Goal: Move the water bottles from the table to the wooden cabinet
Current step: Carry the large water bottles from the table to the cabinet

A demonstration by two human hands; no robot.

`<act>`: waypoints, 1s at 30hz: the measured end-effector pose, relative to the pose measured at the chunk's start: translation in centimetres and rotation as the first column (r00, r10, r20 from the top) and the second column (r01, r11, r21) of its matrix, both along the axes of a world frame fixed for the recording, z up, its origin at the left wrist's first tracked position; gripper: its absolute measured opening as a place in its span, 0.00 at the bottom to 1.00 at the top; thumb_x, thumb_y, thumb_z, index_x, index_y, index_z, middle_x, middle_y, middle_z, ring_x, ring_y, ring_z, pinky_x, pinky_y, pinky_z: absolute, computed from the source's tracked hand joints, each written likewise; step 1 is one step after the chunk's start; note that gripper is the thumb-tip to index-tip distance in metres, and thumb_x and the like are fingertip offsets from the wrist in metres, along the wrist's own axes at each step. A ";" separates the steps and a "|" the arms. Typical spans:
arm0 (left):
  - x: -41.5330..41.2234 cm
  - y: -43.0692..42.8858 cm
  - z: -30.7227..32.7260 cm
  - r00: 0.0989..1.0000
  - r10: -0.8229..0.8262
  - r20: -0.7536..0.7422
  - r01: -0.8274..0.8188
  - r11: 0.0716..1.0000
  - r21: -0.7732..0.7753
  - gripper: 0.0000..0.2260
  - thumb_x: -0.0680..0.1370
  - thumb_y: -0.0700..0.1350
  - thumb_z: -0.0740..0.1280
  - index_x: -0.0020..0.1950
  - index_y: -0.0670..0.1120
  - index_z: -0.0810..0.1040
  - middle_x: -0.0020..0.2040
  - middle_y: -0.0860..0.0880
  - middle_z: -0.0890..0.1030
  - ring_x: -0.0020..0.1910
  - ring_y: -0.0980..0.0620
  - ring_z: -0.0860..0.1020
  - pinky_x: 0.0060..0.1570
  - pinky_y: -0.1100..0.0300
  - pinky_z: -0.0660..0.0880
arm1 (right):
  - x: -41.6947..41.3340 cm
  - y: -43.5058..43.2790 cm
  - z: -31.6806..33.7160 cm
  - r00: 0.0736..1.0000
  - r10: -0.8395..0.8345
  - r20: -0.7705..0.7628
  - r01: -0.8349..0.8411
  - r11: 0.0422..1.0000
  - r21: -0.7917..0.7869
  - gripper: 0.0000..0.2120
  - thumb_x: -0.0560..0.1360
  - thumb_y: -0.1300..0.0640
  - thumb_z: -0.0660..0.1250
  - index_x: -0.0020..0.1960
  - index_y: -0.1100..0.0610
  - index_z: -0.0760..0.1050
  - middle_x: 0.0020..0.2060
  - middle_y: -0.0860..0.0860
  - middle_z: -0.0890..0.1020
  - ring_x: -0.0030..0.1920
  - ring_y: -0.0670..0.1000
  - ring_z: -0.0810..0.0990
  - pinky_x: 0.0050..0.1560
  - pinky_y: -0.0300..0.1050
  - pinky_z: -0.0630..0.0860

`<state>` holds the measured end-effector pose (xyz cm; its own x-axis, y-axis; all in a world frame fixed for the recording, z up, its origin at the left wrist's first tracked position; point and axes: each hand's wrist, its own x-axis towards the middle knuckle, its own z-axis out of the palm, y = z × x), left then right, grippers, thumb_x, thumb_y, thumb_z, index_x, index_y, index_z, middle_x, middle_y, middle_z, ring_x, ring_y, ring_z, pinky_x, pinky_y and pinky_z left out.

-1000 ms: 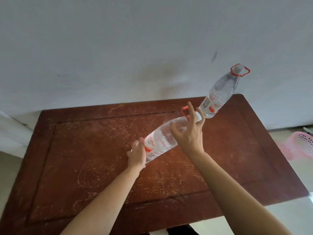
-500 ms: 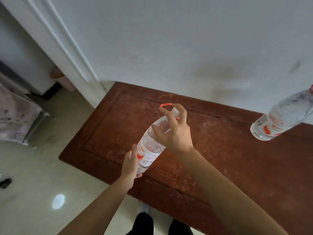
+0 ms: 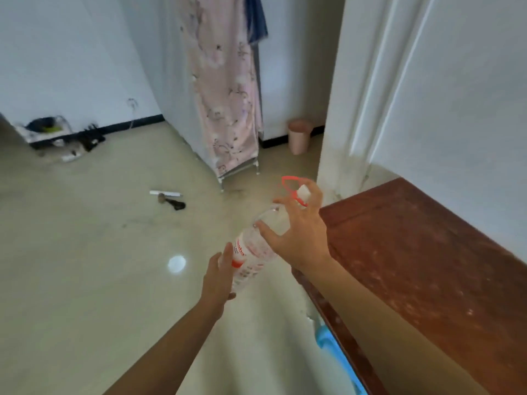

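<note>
Water bottle (image 3: 253, 249) gripped tilted: left hand (image 3: 219, 277) wrapped round base, right hand (image 3: 299, 232) round neck. Red-white label lettering blurred, unreadable.

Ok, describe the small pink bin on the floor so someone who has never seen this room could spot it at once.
Start at the tall floral pink fabric wardrobe standing mid-room. Just right of it, in the white corner recess beside the white door frame, a small round pink plastic waste bin stands upright on the beige floor. It is the only container there; the other floor clutter lies further left.
</note>
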<state>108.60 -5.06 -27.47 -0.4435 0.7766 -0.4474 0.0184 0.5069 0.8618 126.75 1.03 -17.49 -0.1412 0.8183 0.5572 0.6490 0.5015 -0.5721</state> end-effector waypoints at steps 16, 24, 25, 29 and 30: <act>-44.0 -19.0 7.8 0.701 0.690 -0.179 -0.637 0.719 0.278 0.49 0.60 0.83 0.61 0.76 0.61 0.64 0.73 0.44 0.71 0.64 0.40 0.76 0.60 0.37 0.77 | -50.4 -7.1 3.6 0.763 0.610 -0.216 -0.600 0.792 0.114 0.23 0.67 0.45 0.80 0.57 0.52 0.78 0.73 0.56 0.60 0.60 0.35 0.69 0.54 0.36 0.74; -61.3 -22.6 8.4 0.503 0.840 -0.203 -0.789 0.542 0.290 0.45 0.59 0.83 0.63 0.72 0.63 0.66 0.73 0.45 0.69 0.66 0.40 0.74 0.61 0.36 0.76 | -74.0 -6.9 0.8 0.512 0.789 -0.339 -0.808 0.576 0.122 0.23 0.66 0.48 0.82 0.56 0.56 0.79 0.71 0.56 0.61 0.59 0.31 0.67 0.53 0.18 0.64; -64.0 -22.6 8.6 0.483 0.850 -0.210 -0.798 0.526 0.296 0.45 0.59 0.83 0.63 0.71 0.64 0.66 0.73 0.45 0.69 0.66 0.40 0.74 0.62 0.36 0.76 | -77.2 -6.8 0.9 0.482 0.803 -0.350 -0.824 0.552 0.130 0.24 0.66 0.48 0.81 0.56 0.56 0.79 0.71 0.56 0.60 0.58 0.34 0.68 0.52 0.18 0.65; -75.3 -21.5 10.5 0.386 0.893 -0.231 -0.857 0.439 0.268 0.43 0.63 0.80 0.64 0.73 0.61 0.65 0.75 0.44 0.68 0.67 0.39 0.73 0.62 0.37 0.75 | -90.3 -5.9 1.7 0.400 0.836 -0.376 -0.862 0.483 0.156 0.24 0.68 0.45 0.80 0.56 0.56 0.78 0.71 0.56 0.60 0.61 0.50 0.73 0.52 0.21 0.68; -78.1 -21.4 11.2 0.357 0.905 -0.230 -0.868 0.413 0.276 0.40 0.66 0.77 0.65 0.73 0.61 0.65 0.75 0.44 0.67 0.67 0.39 0.73 0.61 0.38 0.76 | -93.6 -5.8 2.1 0.376 0.844 -0.383 -0.869 0.465 0.170 0.24 0.68 0.44 0.79 0.57 0.56 0.78 0.71 0.56 0.60 0.62 0.53 0.74 0.53 0.22 0.70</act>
